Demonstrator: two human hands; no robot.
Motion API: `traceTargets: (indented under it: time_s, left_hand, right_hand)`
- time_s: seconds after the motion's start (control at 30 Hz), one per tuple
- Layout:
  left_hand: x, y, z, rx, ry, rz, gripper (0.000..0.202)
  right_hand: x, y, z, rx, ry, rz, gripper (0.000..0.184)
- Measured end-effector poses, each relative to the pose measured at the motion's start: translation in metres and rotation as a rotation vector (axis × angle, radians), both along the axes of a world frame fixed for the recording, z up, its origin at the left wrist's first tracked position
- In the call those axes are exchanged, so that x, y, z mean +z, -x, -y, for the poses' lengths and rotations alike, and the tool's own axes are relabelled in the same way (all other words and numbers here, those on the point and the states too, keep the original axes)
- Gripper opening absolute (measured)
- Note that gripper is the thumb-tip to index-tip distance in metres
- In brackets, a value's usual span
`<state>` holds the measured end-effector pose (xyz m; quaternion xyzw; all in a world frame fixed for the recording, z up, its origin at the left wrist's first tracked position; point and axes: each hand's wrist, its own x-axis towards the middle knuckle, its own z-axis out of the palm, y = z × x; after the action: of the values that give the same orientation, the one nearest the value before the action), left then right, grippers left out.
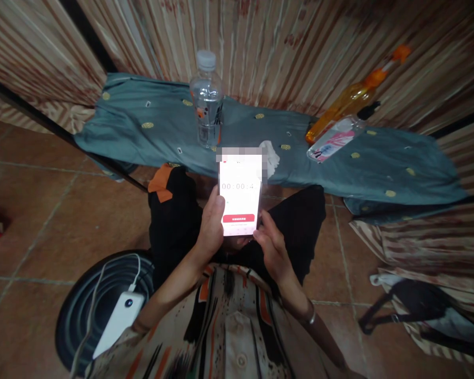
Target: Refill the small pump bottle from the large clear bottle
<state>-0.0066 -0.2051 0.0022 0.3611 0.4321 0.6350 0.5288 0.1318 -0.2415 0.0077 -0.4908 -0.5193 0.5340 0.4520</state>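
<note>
A smartphone [240,202] with a bright white screen is held upright over my lap. Its screen shows a timer and a red button near the bottom. My left hand [212,221] wraps round the phone's left edge, thumb along the side. At the lower right corner, my right hand [270,242] grips the phone with bent fingers. Beyond the phone, a clear plastic bottle [208,108] with a white cap stands on a narrow bench or shelf covered in teal cloth [248,129]. A crumpled white tissue [269,158] lies just behind the phone.
An orange spray bottle [342,108] and a clear bottle with a black top [337,138] are at the right on the cloth. A white power bank [120,321] with a cable rests on a black round stool [73,316]. A dark bag [426,302] lies at the right.
</note>
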Motion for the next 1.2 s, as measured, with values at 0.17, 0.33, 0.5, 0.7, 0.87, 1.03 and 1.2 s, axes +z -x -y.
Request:
traceTargets:
  time_s: [0.17,0.33,0.5,0.7,0.87,1.03,1.2]
  left_hand:
    - [-0.0018,-0.0014,-0.0016,-0.018,-0.048,0.001,0.051]
    - [0.0,-0.0023,-0.0022,0.002,-0.027,-0.005,0.055]
    - [0.0013,-0.003,-0.0025,-0.027,-0.028,-0.003,0.056]
    - [0.0002,-0.0039,-0.0034,-0.012,-0.036,-0.007,0.053]
    - [-0.0016,-0.0053,-0.0034,-0.028,-0.033,0.017,0.052]
    - [-0.004,-0.0064,-0.0042,-0.001,-0.003,0.024,0.054]
    - [-0.0052,-0.0053,-0.0045,-0.011,-0.018,-0.011,0.054]
  right_hand:
    - [0.003,0.001,-0.0012,-0.009,0.005,-0.03,0.042]
    - [0.002,0.0017,-0.0018,-0.028,-0.001,-0.024,0.04]
    - [0.004,0.0027,-0.0014,-0.049,-0.005,-0.023,0.039]
    - [0.0069,0.003,-0.0014,-0.07,-0.029,0.015,0.036]
    - [0.0085,0.0041,-0.0031,-0.082,-0.023,0.018,0.033]
    - [0.007,0.005,-0.0043,-0.074,-0.005,0.0,0.034]
    - [0.0042,0.0054,-0.0039,-0.065,0.028,-0.041,0.035]
